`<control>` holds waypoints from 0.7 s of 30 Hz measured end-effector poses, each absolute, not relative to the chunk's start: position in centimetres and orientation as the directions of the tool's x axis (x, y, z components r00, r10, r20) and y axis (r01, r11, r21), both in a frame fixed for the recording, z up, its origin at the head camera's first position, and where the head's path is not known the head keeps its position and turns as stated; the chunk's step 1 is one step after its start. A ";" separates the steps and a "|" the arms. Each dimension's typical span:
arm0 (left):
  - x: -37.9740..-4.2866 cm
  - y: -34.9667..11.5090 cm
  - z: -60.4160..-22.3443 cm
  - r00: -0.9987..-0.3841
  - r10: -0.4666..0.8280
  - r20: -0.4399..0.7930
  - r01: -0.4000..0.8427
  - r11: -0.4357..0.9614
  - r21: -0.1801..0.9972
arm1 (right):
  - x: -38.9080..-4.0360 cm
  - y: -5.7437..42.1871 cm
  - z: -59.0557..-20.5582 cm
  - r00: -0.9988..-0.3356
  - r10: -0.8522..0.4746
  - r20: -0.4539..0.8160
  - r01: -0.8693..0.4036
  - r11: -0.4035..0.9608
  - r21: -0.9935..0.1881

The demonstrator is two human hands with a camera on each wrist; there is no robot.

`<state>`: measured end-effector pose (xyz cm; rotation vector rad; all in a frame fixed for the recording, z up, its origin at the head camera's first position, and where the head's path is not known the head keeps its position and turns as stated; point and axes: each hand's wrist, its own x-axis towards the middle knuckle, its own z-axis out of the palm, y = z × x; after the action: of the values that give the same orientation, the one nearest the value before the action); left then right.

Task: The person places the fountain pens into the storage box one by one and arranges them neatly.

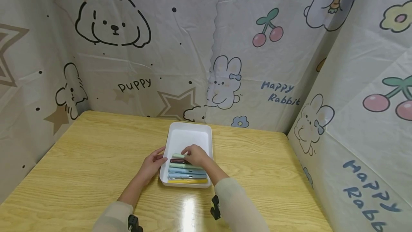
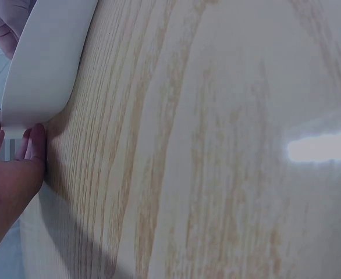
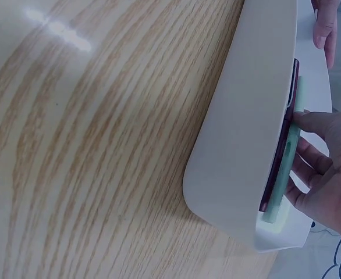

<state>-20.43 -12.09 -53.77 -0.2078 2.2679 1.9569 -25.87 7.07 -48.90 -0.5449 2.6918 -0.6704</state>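
A white rectangular tray (image 1: 190, 134) holds a row of pens lying crosswise in its near half. My right hand (image 1: 195, 155) reaches over the tray's right wall and pinches a light green pen (image 3: 282, 174) between thumb and fingers, at the far end of the row. Right beside it lies a dark red pen (image 1: 175, 161). Nearer come another green pen (image 1: 176, 165), two blue pens (image 1: 181, 170) and a yellow pen (image 1: 188, 181). At the tray's left side, my left hand (image 1: 150, 164) grips the wall, thumb by the rim; the left wrist view shows its fingers (image 2: 37, 141) at the tray's edge.
The tray stands on a wood-grain table (image 1: 109, 153), near its back edge. Patterned cloth (image 1: 180, 53) hangs behind the table and along both sides. Each sleeve has a black clip (image 1: 215, 207) near the wrist. Light glares off the tabletop in front of the tray.
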 end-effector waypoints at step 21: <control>-20.5 -12.1 -53.8 -0.979 -0.010 -0.202 -0.201 0.146 0.969 | -25.7 7.2 -49.0 -0.881 -0.434 -0.187 -0.284 0.802 -0.525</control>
<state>-20.47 -12.07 -53.79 -0.2097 2.2621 1.9503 -25.71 7.20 -48.99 -0.5506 2.6917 -0.7161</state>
